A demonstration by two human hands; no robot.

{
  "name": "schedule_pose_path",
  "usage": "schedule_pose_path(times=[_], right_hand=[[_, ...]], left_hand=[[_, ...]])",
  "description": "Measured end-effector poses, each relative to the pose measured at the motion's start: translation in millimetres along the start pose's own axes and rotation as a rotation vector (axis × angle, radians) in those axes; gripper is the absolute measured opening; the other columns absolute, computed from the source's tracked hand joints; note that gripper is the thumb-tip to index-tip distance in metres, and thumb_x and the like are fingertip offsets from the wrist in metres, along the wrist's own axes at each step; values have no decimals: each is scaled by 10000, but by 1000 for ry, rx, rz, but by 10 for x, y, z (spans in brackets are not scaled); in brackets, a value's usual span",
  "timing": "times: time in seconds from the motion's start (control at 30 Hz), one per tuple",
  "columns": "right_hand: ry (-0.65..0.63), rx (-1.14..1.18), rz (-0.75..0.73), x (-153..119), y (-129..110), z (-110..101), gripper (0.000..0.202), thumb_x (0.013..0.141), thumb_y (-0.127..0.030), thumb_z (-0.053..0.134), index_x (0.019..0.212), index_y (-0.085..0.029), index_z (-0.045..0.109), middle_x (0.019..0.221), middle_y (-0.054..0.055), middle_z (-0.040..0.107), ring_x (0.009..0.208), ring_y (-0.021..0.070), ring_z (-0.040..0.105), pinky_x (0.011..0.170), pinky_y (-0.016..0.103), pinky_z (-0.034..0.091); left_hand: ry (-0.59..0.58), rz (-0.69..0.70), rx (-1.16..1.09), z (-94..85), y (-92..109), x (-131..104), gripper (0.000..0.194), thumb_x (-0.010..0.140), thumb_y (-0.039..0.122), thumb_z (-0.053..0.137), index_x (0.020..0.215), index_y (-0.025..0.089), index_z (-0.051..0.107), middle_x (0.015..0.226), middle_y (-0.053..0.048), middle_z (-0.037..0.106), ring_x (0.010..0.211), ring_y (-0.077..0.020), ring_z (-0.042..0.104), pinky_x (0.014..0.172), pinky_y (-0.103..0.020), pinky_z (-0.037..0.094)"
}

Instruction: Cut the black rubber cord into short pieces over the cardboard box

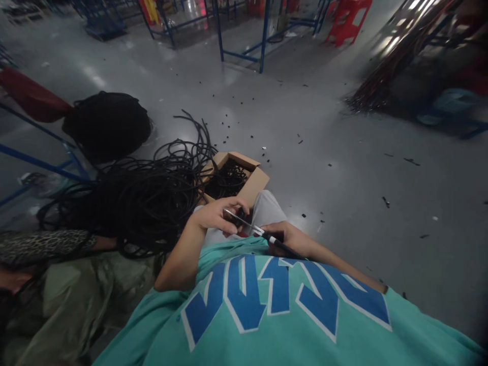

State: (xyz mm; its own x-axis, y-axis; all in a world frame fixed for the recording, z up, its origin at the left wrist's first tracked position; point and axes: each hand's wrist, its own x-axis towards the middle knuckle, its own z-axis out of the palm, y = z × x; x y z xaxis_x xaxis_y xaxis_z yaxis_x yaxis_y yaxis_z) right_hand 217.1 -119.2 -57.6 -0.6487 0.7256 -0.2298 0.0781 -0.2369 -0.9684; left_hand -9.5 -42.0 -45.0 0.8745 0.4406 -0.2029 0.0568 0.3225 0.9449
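My right hand (287,238) is closed around a slim tool with a black handle (282,246), which has white bands. A thin metal shaft or blade (244,220) runs from it toward my left hand (219,214). That hand curls its fingers round a small dark piece (239,214), partly hidden, so its kind does not show. Just beyond my hands sits an open cardboard box (256,187) with many small black pieces (229,178) inside. A tangled heap of black tubing (141,198) lies left of the box, some of it over the rim.
A large black coil (109,122) rests on the floor at left, by a blue metal frame (41,161). Another person's arm in a patterned sleeve (46,245) reaches in. Black scraps (304,215) dot the floor. Blue table legs (263,40) and a red stool (346,23) stand farther off.
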Motion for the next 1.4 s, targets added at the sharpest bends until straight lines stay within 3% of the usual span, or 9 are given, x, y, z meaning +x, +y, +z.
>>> schedule_pose_path(times=[0.2,0.37,0.47,0.6,0.77,1.03,1.4], right_hand=[[-12,80,22,-17,74,8,343,618,-202,644,952,-128,679,732,2,629,670,142,551,616,228,422],[-36,105,12,-40,106,-19,347,633,-256,665,947,-109,663,731,16,617,654,129,540,604,226,417],[-80,76,17,-41,120,-74,378,633,-299,666,949,-93,651,642,-15,545,548,80,457,502,190,358],[-150,62,51,-26,159,-148,427,620,-305,667,981,-82,620,529,-73,405,450,39,326,417,168,248],[-128,90,48,-13,184,-150,445,622,-292,661,1014,-95,585,547,-75,414,451,41,326,425,177,244],[-75,127,20,-45,53,-119,361,604,-254,675,953,-176,626,585,-52,453,517,83,381,486,212,278],[-5,-7,33,-69,129,-107,357,593,-272,650,902,-94,652,616,-32,453,521,61,348,465,185,281]], left_hand=[[-47,8,233,-54,98,-44,565,569,293,765,1051,160,502,714,-24,633,631,-147,605,565,-232,457],[-6,58,414,-71,147,-48,545,577,278,754,1068,153,553,812,-39,651,754,-159,610,713,-260,459],[17,53,291,-37,100,-45,581,568,256,761,1103,164,554,814,-47,659,731,-159,617,687,-266,471],[58,21,11,48,-20,-33,567,596,265,747,1124,156,571,775,-76,667,556,-140,597,527,-253,466],[114,-1,-155,113,-98,12,543,559,230,770,1069,144,604,738,-71,666,466,-131,583,429,-223,435],[92,-90,-215,144,-47,76,591,516,200,793,1069,124,597,709,-70,670,495,-158,609,448,-244,465],[-55,-163,-100,41,54,73,495,572,165,757,1047,156,619,757,-60,677,526,-135,612,479,-224,482]])
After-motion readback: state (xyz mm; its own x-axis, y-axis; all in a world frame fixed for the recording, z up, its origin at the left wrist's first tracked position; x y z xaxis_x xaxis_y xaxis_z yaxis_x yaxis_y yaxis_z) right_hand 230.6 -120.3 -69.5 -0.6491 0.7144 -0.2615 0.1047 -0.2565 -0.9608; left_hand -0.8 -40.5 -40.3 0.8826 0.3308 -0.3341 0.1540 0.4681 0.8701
